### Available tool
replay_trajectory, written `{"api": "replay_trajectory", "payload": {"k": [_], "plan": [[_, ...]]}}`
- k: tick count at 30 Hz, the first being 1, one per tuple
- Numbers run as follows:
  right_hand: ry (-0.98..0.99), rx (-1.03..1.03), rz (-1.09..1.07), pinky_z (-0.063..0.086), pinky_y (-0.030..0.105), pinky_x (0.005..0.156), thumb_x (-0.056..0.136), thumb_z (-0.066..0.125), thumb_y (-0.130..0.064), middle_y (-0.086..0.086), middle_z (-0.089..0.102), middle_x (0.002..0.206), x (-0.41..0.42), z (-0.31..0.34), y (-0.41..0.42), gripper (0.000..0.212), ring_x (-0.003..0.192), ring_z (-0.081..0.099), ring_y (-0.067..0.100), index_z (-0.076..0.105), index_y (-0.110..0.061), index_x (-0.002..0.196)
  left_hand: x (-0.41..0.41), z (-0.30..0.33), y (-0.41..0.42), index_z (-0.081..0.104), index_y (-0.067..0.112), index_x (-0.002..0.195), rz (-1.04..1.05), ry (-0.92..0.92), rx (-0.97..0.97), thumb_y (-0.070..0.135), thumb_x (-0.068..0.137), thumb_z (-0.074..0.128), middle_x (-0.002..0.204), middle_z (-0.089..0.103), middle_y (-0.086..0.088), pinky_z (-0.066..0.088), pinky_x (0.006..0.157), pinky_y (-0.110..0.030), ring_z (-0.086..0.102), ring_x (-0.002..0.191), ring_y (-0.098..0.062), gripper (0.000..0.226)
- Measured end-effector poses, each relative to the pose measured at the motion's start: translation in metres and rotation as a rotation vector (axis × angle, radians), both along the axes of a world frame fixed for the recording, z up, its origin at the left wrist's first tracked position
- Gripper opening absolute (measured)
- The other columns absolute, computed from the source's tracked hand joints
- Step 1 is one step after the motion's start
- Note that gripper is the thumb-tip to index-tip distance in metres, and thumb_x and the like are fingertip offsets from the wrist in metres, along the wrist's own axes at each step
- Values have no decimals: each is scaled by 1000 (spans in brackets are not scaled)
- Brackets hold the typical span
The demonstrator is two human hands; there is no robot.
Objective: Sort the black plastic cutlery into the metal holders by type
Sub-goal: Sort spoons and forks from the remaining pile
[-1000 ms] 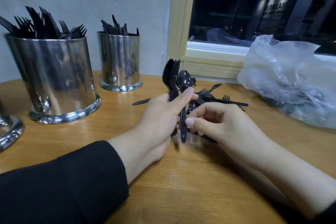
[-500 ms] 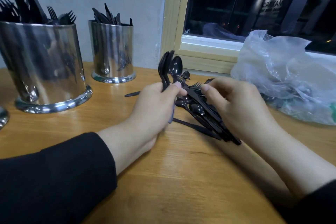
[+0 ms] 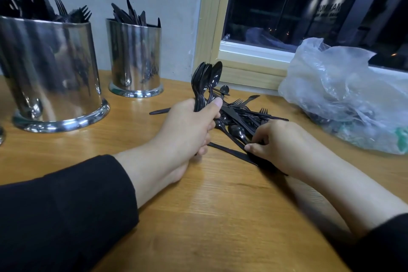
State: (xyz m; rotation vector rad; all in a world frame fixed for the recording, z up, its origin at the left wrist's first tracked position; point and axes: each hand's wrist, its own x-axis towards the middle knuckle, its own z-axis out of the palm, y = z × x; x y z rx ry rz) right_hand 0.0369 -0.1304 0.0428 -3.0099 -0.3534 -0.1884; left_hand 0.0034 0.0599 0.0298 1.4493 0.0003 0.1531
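A person's left hand [image 3: 187, 126] grips a nested bunch of glossy black plastic spoons [image 3: 205, 81], bowls upright above the fist, while the right hand [image 3: 278, 141] pinches at the handles in a loose heap of black plastic cutlery [image 3: 242, 117] lying on the pale wooden bench [image 3: 220, 216]. The heap mixes spoons, forks and knives, crossed over one another just right of the left hand. Two tall polished metal holders stand at the back left: the nearer, larger holder [image 3: 55, 73] bristles with forks, the farther, smaller holder [image 3: 135, 57] shows knife blades. A crumpled clear plastic bag [image 3: 344, 95] sits against the window sill on the right. The likely snag lies in the tangle: a piece tugged from beneath the crossed handles could drag its neighbours across the bench, or bring up a fork or knife by mistake. The slick, tightly stacked spoons may also fan out or slip if the left hand's grip slackens.
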Motion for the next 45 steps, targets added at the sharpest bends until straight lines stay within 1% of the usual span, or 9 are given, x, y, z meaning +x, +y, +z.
{"api": "replay_trajectory", "payload": {"k": [6,11,17,23,30,34,38,42,45], "plan": [[-64,-54,-26,52,32,72,87,63,-42,-2,63,86,-6,-2,8,20,83,61,22,66,-22,82,0,-1,1,60,14,92,-14,11,23,40,101,62,59,44,7,28,43,-24,34,47,-11,28],[-167,-241,12,34,33,66,89,55,-43,-5,48,75,-13,0,15,29,76,49,24,52,-20,71,1,-1,2,61,13,93,-16,7,27,40,100,62,59,46,7,30,43,-24,35,48,-11,28],[-196,-216,20,33,34,66,91,53,-41,-1,48,75,-14,-1,14,36,76,48,28,40,-19,66,2,-2,3,61,12,94,-3,13,-14,38,100,63,60,46,6,31,43,-24,36,47,-10,28],[-190,203,-32,43,33,59,92,57,-29,1,61,76,-10,3,7,18,72,57,22,59,-18,78,4,-4,4,64,10,99,13,38,-55,37,102,61,62,49,6,35,44,-23,41,48,-9,27],[-80,708,212,38,21,56,101,55,-31,-13,55,57,-19,4,18,26,55,46,3,62,-23,77,4,-5,0,66,10,94,-46,21,-123,37,94,71,61,39,7,27,47,-24,31,51,-10,28],[64,685,376,38,18,58,102,54,-27,-20,56,57,-27,0,32,26,54,48,1,63,-25,78,4,-7,-7,59,13,88,-103,-18,-160,27,93,74,60,46,6,26,44,-22,29,52,-11,21],[-23,703,253,40,22,56,100,57,-36,-10,62,58,-20,-2,25,24,49,48,3,68,-25,81,5,-3,-3,65,9,90,-1,-38,-112,32,97,69,62,41,-2,32,45,-21,35,50,-13,25],[-53,345,148,43,21,58,92,60,-55,-12,66,72,-15,-2,11,27,63,57,-1,68,-30,85,8,7,13,62,20,73,222,-128,67,41,98,64,66,54,5,40,62,-29,49,60,-12,33],[-10,171,113,52,28,76,88,62,-63,-12,69,89,-16,-6,14,36,86,63,7,70,-30,96,11,12,27,62,20,73,337,-176,75,39,100,61,65,58,9,40,56,-18,53,58,-2,33]]}}
